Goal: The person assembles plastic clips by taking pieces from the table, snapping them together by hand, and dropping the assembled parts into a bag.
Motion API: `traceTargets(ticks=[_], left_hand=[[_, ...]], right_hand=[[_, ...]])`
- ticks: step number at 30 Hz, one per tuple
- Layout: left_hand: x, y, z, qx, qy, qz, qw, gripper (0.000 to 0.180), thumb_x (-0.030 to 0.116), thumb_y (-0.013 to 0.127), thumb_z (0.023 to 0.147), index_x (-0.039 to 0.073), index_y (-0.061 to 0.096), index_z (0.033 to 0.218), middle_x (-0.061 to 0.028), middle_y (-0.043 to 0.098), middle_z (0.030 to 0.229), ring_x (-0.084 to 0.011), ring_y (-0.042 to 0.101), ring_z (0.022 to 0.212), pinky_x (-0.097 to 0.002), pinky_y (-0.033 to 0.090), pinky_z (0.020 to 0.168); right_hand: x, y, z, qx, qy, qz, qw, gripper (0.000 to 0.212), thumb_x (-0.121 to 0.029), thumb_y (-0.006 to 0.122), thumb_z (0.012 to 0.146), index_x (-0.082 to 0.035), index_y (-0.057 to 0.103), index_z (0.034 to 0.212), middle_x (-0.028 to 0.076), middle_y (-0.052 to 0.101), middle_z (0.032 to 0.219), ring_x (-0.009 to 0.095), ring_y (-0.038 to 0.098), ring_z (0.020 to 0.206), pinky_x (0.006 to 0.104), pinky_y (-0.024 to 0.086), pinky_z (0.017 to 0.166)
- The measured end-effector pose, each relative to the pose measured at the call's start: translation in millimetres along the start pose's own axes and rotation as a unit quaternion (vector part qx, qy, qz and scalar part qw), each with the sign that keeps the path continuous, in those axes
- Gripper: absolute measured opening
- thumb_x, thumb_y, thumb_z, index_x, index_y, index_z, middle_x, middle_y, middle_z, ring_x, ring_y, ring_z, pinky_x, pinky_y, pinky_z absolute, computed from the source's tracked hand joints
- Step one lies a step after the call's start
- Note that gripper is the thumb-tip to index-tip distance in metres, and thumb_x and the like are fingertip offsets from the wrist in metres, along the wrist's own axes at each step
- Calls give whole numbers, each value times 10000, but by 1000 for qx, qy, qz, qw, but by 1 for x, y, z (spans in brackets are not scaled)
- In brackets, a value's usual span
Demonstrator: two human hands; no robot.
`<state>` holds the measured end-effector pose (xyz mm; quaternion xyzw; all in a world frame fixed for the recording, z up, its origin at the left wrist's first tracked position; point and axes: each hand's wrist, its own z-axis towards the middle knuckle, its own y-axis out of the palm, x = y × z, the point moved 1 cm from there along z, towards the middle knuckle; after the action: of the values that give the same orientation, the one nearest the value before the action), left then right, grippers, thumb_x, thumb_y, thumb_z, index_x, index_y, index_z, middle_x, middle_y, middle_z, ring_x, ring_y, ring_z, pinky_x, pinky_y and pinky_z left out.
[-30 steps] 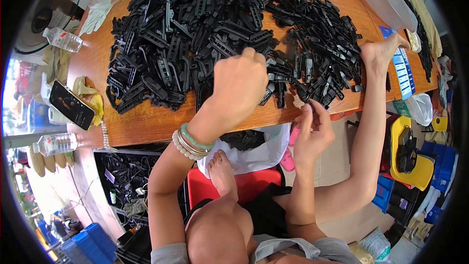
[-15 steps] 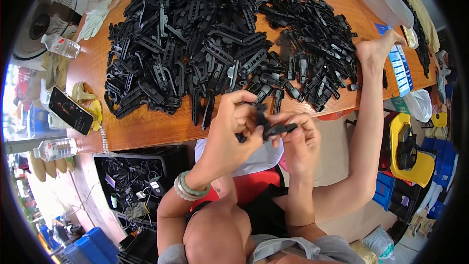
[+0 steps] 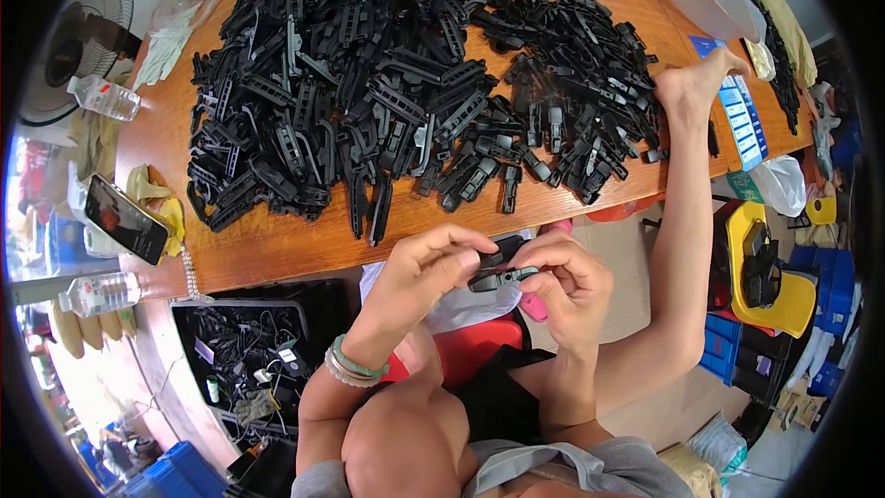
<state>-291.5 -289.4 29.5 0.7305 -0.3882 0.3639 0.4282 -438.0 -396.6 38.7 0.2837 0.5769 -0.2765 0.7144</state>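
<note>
Just off the table's front edge, my left hand (image 3: pixel 424 277) and my right hand (image 3: pixel 576 290) meet with fingertips pinched. Between them are small black plastic parts: a dark block-like piece (image 3: pixel 502 251) above, and a slim clip-like piece (image 3: pixel 502 278) below with a light sheen. My left thumb and forefinger close on the dark piece; my right fingers grip the end of the slim one. Whether the two are joined I cannot tell. Beyond my hands lie a big heap of long black plastic parts (image 3: pixel 304 83) and a heap of smaller black clips (image 3: pixel 590 101).
The wooden table (image 3: pixel 249 244) carries a leaning phone (image 3: pixel 127 219), bottles (image 3: pixel 103 97) and a blue-and-white card (image 3: pixel 743 124). My bare foot (image 3: pixel 691 88) rests on its right side. Below left stands a black bin (image 3: pixel 249 350) of black parts; a yellow chair (image 3: pixel 784 309) is at right.
Both hands have come lower and toward me, away from the table edge. The slim piece has been turned and now lies lengthwise between my fingers. The whole view has shifted slightly.
</note>
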Motion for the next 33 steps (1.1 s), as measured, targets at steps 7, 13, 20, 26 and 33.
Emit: traceTargets(ticks=[7, 13, 20, 26, 33], left_hand=[[2, 4, -2, 48, 65, 77, 994, 277, 9, 500, 887, -80, 554, 1143, -144, 653, 1007, -169, 611, 959, -260, 472, 838], [6, 19, -12, 63, 137, 296, 943, 384, 37, 622, 811, -28, 546, 1182, -133, 673, 893, -155, 652, 730, -269, 498, 644], [-5, 21, -11, 79, 255, 422, 866, 414, 102, 656, 801, -55, 483, 1143, -213, 618, 922, -348, 633, 749, -372, 515, 611], [-9, 18, -13, 75, 280, 389, 874, 414, 86, 670, 786, -50, 486, 1132, -198, 620, 891, -342, 631, 722, -364, 513, 601], [-14, 21, -10, 123, 305, 369, 869, 395, 97, 723, 738, -27, 572, 1082, -145, 619, 707, -242, 594, 557, -302, 462, 524]], right_hand=[[3, 3, 0, -25, -36, -159, 986, 147, 87, 669, 689, 28, 621, 815, 97, 613, 759, 169, 570, 643, 256, 435, 560], [13, 9, -4, 31, -23, -123, 992, 121, 90, 654, 713, 33, 605, 809, 87, 607, 744, 167, 571, 641, 252, 444, 571], [21, 6, -12, 19, 60, 15, 998, 203, 57, 660, 738, 47, 595, 930, 77, 603, 872, 123, 560, 716, 233, 448, 614], [19, 2, -5, -49, 97, 23, 994, 407, 26, 655, 757, 36, 526, 1142, 60, 559, 946, 104, 526, 795, 229, 452, 695], [23, 7, -10, -11, 126, 49, 991, 295, 41, 591, 791, 44, 538, 1081, 70, 597, 932, 102, 545, 781, 225, 458, 717]])
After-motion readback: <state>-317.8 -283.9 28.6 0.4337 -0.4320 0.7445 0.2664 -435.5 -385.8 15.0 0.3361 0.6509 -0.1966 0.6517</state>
